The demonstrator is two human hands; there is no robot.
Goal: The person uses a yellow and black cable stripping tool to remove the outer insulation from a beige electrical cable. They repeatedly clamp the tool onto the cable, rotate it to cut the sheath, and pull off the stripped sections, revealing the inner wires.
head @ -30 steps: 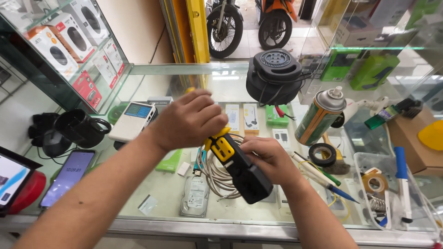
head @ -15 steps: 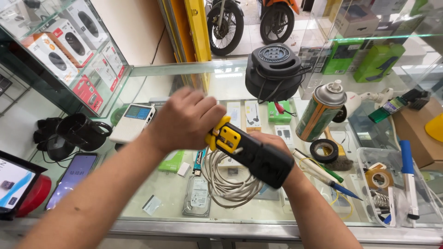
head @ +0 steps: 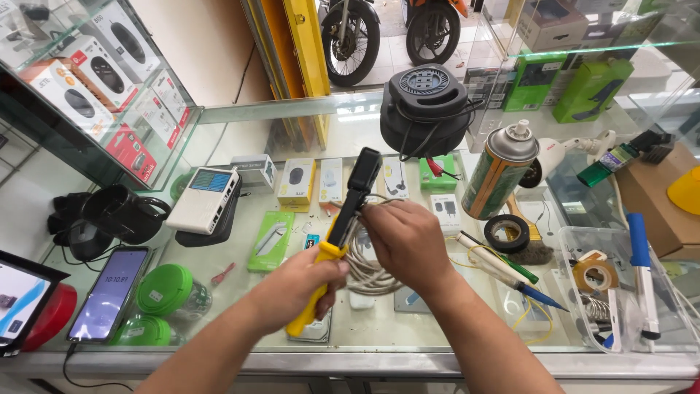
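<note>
Yellow-handled black crimping tool (head: pixel 343 219) sits at frame centre above the glass worktop (head: pixel 240 292); my left hand (head: pixel 299 288) has its fingers clenched round the handle, my right hand (head: pixel 405 241) pinches the coiled grey cable (head: pixel 364 273).

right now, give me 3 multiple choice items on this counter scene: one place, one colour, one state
1. Where is the spray can?
A. right of the black cable reel
B. on the phone
C. in the clear tray

2. What colour are the handles of the crimping tool?
A. red
B. yellow
C. white

3. What is the left hand doing?
A. resting flat
B. holding the tool's handles
C. lifting the phone

A: it stands right of the reel. B: yellow shows below the fist. B: fingers wrap the handles while the right hand holds grey cable.
</note>
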